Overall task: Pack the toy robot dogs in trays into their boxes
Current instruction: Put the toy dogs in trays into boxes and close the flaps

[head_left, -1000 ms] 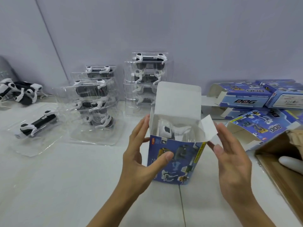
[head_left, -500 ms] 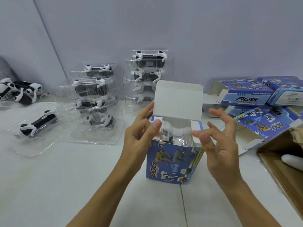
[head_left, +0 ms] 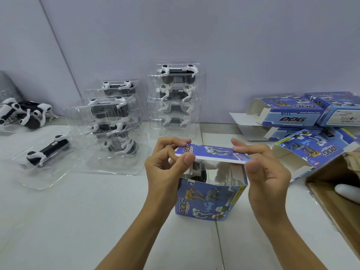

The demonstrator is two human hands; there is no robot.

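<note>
Pale lilac walls are backing a white table (head_left: 58, 221) on which the packing work is spreading out. At the centre a blue toy box (head_left: 209, 199) is standing upright on the table, and its top lid flap (head_left: 212, 153) is lying nearly level over the opening, with a gap showing beneath its near edge. Through that gap a toy robot dog in its clear tray (head_left: 202, 170) is showing inside the box. The left hand (head_left: 165, 164) is pinching the lid's left end, thumb on the near edge and curled fingers over the top. The right hand (head_left: 266, 168) is pinching the lid's right end the same way, thumb at the near corner. Behind the box, a tall stack of trayed dogs (head_left: 176, 100) is standing against the wall, and a lower, leaning stack of trays (head_left: 113, 121) is sitting to its left. Nearer the left edge a single trayed dog (head_left: 45, 152) is lying flat, well apart from the box. Loose robot dogs (head_left: 23, 114) are huddling in the far left corner. On the right, several blue boxes (head_left: 303, 117) are piling up with flaps open, and a brown cardboard carton (head_left: 335, 195) is sitting at the right edge with something white and rounded showing inside it.
</note>
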